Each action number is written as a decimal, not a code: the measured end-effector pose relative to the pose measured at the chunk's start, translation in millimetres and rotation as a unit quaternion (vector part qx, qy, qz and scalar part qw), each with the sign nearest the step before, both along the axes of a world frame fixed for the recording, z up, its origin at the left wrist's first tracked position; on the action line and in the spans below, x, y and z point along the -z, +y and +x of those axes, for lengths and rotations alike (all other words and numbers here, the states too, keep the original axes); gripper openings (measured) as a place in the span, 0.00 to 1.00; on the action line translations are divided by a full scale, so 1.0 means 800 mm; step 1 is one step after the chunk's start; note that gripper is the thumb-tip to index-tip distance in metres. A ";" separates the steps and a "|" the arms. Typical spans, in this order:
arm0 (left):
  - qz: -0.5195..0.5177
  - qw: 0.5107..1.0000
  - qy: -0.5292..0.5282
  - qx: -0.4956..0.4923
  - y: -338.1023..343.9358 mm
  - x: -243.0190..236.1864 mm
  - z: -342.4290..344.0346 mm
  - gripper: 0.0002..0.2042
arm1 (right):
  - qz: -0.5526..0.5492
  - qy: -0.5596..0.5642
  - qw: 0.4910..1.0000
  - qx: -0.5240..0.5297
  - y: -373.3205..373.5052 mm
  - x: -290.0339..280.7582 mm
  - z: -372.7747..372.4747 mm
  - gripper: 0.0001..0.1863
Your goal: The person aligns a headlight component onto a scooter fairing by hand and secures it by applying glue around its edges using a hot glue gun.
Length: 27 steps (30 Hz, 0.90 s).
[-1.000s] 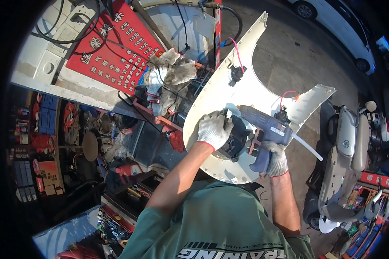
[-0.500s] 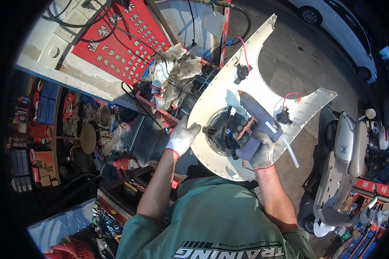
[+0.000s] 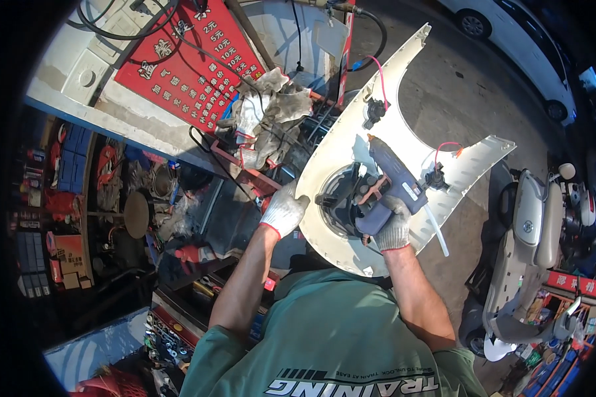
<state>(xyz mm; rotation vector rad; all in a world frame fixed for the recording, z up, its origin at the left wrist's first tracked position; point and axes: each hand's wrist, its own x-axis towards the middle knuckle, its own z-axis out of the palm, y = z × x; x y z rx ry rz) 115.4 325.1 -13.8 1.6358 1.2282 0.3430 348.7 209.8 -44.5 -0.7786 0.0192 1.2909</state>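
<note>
A cream-white scooter front panel (image 3: 404, 126) lies inner side up in front of me, its two pointed arms stretching away. In its rounded near part sits a round black lamp unit (image 3: 334, 198). My left hand (image 3: 286, 210), in a white work glove, is closed on the panel's left edge, with the thumb on top. My right hand (image 3: 395, 226), also gloved, grips the handle of a dark blue-grey glue gun (image 3: 396, 169) above the panel. A translucent glue stick (image 3: 437, 228) pokes out of the gun's rear. The nozzle points away, toward the upper left.
Two black sockets, a left one (image 3: 375, 112) and a right one (image 3: 436, 177), sit on the panel with pink wires. Crumpled work gloves (image 3: 271, 109) lie beyond my left hand. Shelves of boxes (image 3: 69, 258) stand left; a scooter (image 3: 526, 225) stands right, and a white car (image 3: 510, 40) far right.
The glue gun and my right hand have shifted slightly left and nearer the lamp unit. The panel and my left hand have moved a little to the right.
</note>
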 end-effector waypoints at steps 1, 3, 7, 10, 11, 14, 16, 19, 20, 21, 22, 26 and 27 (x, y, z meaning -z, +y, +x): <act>0.001 1.000 0.000 0.001 0.000 -0.001 0.000 0.18 | 0.001 0.000 1.000 0.001 0.000 -0.003 -0.002 0.29; 0.024 1.000 0.001 0.000 -0.001 -0.003 0.001 0.18 | 0.004 -0.003 1.000 -0.004 0.000 -0.010 -0.004 0.30; 0.035 0.999 0.008 0.007 0.000 -0.002 0.001 0.18 | 0.000 -0.006 1.000 -0.011 -0.003 -0.012 -0.001 0.30; 0.031 0.999 0.007 0.008 -0.002 -0.002 0.001 0.18 | 0.005 0.032 0.998 -0.051 -0.005 -0.013 0.002 0.30; 0.032 0.999 0.007 0.004 -0.003 0.004 0.000 0.18 | -0.004 0.008 0.999 -0.041 -0.005 -0.013 0.000 0.30; 0.041 0.999 0.008 0.004 -0.007 0.007 0.000 0.17 | -0.020 -0.020 0.999 -0.027 -0.006 -0.010 -0.001 0.31; 0.048 0.999 0.008 0.007 -0.010 0.008 0.000 0.16 | -0.028 -0.024 0.999 -0.025 -0.007 -0.008 -0.001 0.31; 0.044 0.999 0.020 0.004 -0.012 0.009 -0.001 0.18 | -0.022 -0.033 0.999 -0.037 -0.009 -0.006 0.003 0.31; 0.048 0.998 0.033 0.007 -0.012 0.010 -0.002 0.20 | -0.029 -0.040 0.997 -0.058 -0.010 -0.006 0.006 0.31; 0.052 0.998 0.046 0.011 -0.012 0.007 0.000 0.21 | -0.037 -0.047 0.995 -0.077 -0.011 -0.007 0.008 0.31; 0.051 0.998 0.045 0.009 -0.012 0.004 0.001 0.21 | -0.037 -0.048 0.995 -0.078 -0.011 -0.007 0.009 0.31; 0.037 0.998 0.041 -0.013 -0.014 0.012 0.000 0.21 | -0.015 -0.031 0.998 -0.060 -0.006 -0.005 0.010 0.31; 0.046 0.997 0.048 -0.032 -0.014 0.011 0.001 0.20 | 0.000 -0.035 0.998 -0.049 -0.004 -0.008 0.009 0.31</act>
